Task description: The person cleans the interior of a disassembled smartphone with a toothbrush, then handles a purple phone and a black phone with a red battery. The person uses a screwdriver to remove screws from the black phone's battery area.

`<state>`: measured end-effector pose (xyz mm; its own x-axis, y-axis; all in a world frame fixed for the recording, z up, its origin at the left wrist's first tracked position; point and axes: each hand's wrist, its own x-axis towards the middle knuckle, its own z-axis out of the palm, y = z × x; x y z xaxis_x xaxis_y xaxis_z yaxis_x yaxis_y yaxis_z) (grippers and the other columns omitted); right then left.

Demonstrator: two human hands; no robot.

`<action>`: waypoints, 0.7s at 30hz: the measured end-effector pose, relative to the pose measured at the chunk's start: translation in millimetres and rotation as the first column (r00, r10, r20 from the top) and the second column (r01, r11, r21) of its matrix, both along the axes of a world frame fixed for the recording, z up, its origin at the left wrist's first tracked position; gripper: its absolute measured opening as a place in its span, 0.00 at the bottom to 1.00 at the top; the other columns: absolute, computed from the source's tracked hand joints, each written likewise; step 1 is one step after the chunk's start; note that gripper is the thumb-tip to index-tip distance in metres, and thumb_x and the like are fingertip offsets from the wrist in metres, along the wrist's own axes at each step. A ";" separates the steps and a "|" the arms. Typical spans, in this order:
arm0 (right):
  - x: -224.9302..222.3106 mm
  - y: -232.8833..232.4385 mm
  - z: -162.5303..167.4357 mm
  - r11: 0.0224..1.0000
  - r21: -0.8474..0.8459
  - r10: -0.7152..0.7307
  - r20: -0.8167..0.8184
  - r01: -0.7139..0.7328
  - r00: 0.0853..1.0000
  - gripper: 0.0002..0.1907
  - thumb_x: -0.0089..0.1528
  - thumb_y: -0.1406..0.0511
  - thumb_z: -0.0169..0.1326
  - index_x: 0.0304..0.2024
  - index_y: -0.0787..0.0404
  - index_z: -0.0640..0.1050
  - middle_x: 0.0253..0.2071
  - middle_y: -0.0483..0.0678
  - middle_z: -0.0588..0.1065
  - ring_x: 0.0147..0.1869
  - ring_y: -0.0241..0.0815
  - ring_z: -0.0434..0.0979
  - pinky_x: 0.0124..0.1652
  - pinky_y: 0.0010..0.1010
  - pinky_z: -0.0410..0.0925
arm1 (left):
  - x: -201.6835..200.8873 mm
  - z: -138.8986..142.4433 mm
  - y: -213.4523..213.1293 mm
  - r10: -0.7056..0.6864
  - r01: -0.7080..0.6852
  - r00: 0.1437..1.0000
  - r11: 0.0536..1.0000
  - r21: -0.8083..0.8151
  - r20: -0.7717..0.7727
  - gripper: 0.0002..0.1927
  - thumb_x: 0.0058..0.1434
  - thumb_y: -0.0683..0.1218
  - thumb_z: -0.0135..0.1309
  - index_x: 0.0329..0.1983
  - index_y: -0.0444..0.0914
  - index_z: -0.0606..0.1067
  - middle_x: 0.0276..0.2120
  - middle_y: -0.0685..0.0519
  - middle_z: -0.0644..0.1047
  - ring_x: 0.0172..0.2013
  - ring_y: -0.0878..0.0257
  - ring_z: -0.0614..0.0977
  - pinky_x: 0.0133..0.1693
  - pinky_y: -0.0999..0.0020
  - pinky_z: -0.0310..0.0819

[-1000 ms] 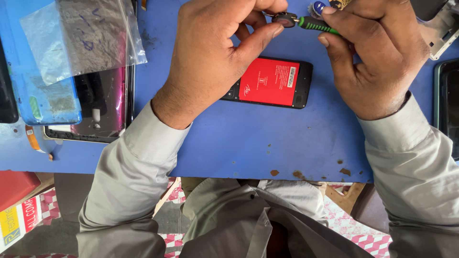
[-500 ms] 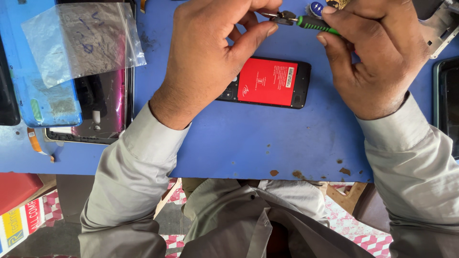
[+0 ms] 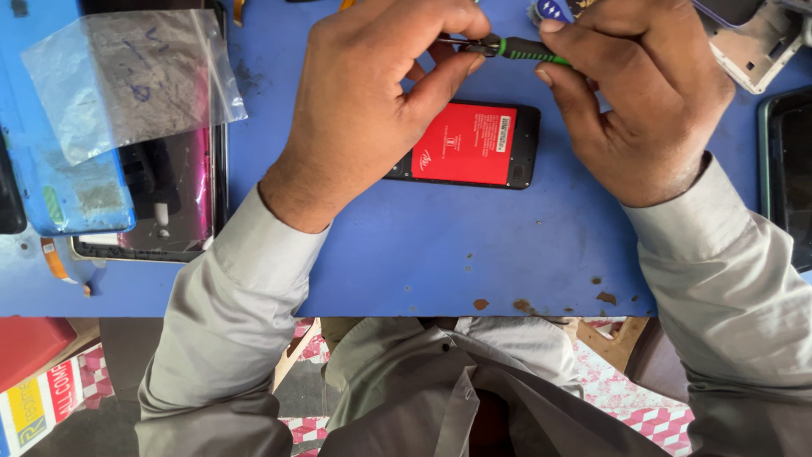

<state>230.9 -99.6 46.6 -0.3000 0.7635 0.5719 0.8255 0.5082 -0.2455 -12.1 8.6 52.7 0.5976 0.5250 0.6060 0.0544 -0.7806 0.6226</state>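
My left hand (image 3: 372,93) hovers over the blue work surface (image 3: 423,262), its thumb and fingers pinched on a small dark part at the tip of a screwdriver (image 3: 524,52). My right hand (image 3: 643,93) grips the green and black screwdriver, with the blue cap of the handle showing above the fingers. Below both hands lies an opened phone (image 3: 474,145) with a red battery facing up; my left hand covers its left end. The small part itself is too hidden to make out.
A clear plastic bag (image 3: 127,80) lies over a blue phone cover (image 3: 59,195) and a pink-edged phone (image 3: 178,203) at left. A white phone frame (image 3: 761,55) sits top right, a dark screen (image 3: 791,169) at the right edge. A red box (image 3: 30,347) is below the table.
Both hands with the screwdriver have shifted slightly toward the top of the view. The grip on the screwdriver and small part is unchanged.
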 end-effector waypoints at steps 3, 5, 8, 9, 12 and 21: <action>0.0 0.2 1.8 1.000 0.003 -0.010 -0.018 0.010 1.000 0.16 0.66 0.77 0.64 0.55 0.68 0.79 0.52 0.51 0.72 0.49 0.43 0.74 0.47 0.29 0.69 | 0.9 0.8 1.0 -0.036 0.037 0.999 0.994 -0.098 0.016 0.12 0.66 0.32 0.63 0.47 0.35 0.73 0.45 0.52 0.79 0.43 0.65 0.85 0.42 0.72 0.81; 2.0 0.7 2.4 1.000 0.004 -0.019 -0.034 0.020 0.999 0.15 0.67 0.77 0.64 0.56 0.68 0.78 0.52 0.51 0.72 0.48 0.44 0.74 0.46 0.30 0.68 | 0.8 1.6 2.0 -0.043 0.045 0.999 0.992 -0.114 0.016 0.12 0.67 0.31 0.62 0.47 0.35 0.73 0.44 0.53 0.79 0.42 0.66 0.85 0.41 0.74 0.82; 7.4 0.8 1.9 0.999 -0.005 -0.044 -0.062 0.044 0.997 0.13 0.68 0.76 0.62 0.55 0.69 0.78 0.50 0.53 0.73 0.46 0.44 0.75 0.43 0.31 0.68 | -0.4 3.2 3.6 -0.034 0.034 0.999 0.996 -0.087 0.010 0.12 0.68 0.30 0.62 0.47 0.34 0.72 0.42 0.53 0.79 0.40 0.67 0.85 0.38 0.75 0.80; 9.4 1.0 1.3 0.999 -0.007 -0.050 -0.072 0.050 0.996 0.12 0.69 0.76 0.61 0.55 0.69 0.79 0.49 0.53 0.73 0.46 0.44 0.75 0.43 0.32 0.68 | -1.1 3.9 4.5 -0.031 0.032 0.999 0.995 -0.099 0.011 0.12 0.68 0.30 0.62 0.47 0.34 0.72 0.43 0.53 0.79 0.39 0.67 0.85 0.38 0.76 0.80; 12.9 -2.5 -1.0 0.988 0.041 -0.150 0.021 0.149 0.988 0.10 0.71 0.75 0.59 0.54 0.66 0.78 0.49 0.52 0.73 0.46 0.47 0.73 0.45 0.33 0.68 | -0.6 4.1 5.3 0.009 -0.006 1.000 0.993 -0.122 0.027 0.13 0.66 0.30 0.60 0.48 0.33 0.72 0.44 0.51 0.79 0.39 0.66 0.85 0.38 0.75 0.80; 11.8 -4.1 3.8 0.970 0.014 -0.242 -0.049 0.243 0.969 0.06 0.71 0.79 0.56 0.50 0.70 0.76 0.45 0.53 0.73 0.42 0.46 0.73 0.40 0.30 0.65 | -1.5 -10.7 12.7 0.338 -0.311 0.927 0.935 0.170 -0.162 0.11 0.63 0.37 0.66 0.45 0.37 0.75 0.31 0.52 0.80 0.28 0.58 0.82 0.28 0.63 0.71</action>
